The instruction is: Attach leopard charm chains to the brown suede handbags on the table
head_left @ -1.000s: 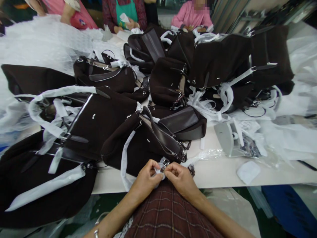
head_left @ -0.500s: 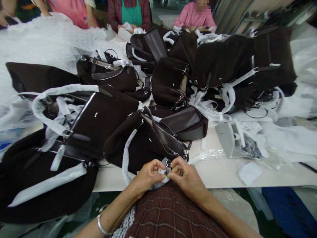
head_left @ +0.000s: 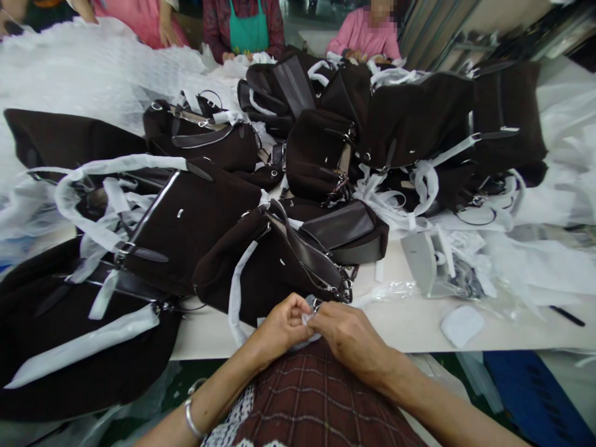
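A dark brown handbag (head_left: 265, 267) lies in front of me on the white table (head_left: 410, 326), its strap wrapped in white paper. At its near corner my left hand (head_left: 279, 326) and my right hand (head_left: 347, 338) meet, both closed in a pinch. Between the fingertips sits a bit of white wrapping (head_left: 308, 318) around the bag's metal ring, which is mostly hidden by my fingers. A silver bangle (head_left: 190, 419) is on my left wrist.
Several more dark brown bags with white-wrapped handles fill the table, such as one at the left (head_left: 186, 217) and one at the back right (head_left: 419, 115). White packing sheets (head_left: 69, 68) lie at the far left. Three people sit at the far side (head_left: 249, 25). A white pad (head_left: 462, 325) lies near the front edge.
My hands have closed in over the ring, so it shows less. The right hand slid slightly left over the wrapping. The view shifted a little.
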`<state>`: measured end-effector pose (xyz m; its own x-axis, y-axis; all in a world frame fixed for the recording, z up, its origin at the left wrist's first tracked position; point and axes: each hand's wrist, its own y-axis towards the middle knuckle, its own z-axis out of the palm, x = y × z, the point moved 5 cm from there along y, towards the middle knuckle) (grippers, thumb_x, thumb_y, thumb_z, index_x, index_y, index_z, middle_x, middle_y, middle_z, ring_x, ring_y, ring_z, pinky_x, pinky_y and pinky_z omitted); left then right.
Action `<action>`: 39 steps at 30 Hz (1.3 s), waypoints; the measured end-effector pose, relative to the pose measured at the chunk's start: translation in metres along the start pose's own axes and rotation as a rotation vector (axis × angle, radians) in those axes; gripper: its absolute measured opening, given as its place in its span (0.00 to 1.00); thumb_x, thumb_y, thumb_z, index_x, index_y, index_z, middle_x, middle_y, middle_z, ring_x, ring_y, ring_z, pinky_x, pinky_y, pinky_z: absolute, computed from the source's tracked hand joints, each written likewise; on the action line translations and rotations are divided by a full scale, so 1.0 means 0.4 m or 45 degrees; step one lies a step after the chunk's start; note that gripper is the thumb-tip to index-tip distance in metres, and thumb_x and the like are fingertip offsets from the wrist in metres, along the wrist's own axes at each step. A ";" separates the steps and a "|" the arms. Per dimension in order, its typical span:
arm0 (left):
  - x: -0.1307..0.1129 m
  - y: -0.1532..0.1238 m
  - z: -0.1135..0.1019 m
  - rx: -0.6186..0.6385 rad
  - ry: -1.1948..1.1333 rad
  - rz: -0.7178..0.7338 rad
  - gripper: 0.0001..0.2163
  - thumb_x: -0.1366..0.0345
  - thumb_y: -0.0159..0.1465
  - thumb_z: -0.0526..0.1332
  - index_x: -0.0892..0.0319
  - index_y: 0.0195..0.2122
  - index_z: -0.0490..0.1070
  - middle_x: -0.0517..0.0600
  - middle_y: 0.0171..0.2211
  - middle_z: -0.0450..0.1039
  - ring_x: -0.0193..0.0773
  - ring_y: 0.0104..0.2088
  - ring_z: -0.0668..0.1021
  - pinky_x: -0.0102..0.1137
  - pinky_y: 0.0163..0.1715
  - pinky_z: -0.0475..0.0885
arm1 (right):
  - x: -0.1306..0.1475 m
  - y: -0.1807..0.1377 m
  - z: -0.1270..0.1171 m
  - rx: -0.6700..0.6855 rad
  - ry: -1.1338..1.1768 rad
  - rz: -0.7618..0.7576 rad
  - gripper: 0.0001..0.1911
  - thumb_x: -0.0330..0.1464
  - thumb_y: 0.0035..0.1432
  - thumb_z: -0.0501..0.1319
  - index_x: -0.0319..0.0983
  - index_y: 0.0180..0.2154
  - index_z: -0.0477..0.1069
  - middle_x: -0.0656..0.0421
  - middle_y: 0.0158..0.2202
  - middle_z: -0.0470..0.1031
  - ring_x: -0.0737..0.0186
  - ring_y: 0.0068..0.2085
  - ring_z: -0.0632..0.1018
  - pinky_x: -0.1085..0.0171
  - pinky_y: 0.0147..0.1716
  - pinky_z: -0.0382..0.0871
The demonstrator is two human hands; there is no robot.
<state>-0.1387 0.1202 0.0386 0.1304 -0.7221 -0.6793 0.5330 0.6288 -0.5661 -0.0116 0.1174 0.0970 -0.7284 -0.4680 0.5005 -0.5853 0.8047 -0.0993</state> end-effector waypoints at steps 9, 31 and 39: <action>-0.001 0.009 -0.019 0.062 0.002 0.023 0.20 0.61 0.50 0.74 0.59 0.35 0.63 0.45 0.31 0.72 0.30 0.31 0.74 0.26 0.31 0.64 | -0.038 -0.015 0.029 -0.181 0.277 -0.002 0.11 0.25 0.66 0.51 0.38 0.38 0.72 0.56 0.36 0.69 0.64 0.37 0.71 0.66 0.37 0.67; -0.001 0.019 -0.021 -0.081 0.203 0.015 0.11 0.72 0.50 0.65 0.59 0.33 0.65 0.43 0.29 0.70 0.29 0.27 0.71 0.24 0.28 0.62 | -0.096 -0.049 0.084 -0.371 1.600 0.668 0.07 0.35 0.58 0.63 0.39 0.33 0.68 0.56 0.41 0.75 0.68 0.29 0.76 0.68 0.25 0.67; -0.009 0.021 -0.016 -0.161 0.235 0.013 0.10 0.71 0.49 0.62 0.60 0.34 0.69 0.44 0.29 0.71 0.29 0.28 0.70 0.24 0.28 0.61 | -0.081 -0.073 0.112 -0.442 1.691 1.012 0.12 0.38 0.52 0.69 0.37 0.33 0.73 0.62 0.22 0.75 0.68 0.23 0.75 0.67 0.26 0.71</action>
<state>-0.1400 0.1299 0.0335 -0.0258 -0.6579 -0.7527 0.4221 0.6754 -0.6047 0.0129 0.0927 0.0452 0.1294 0.5843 0.8012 0.0190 0.8064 -0.5911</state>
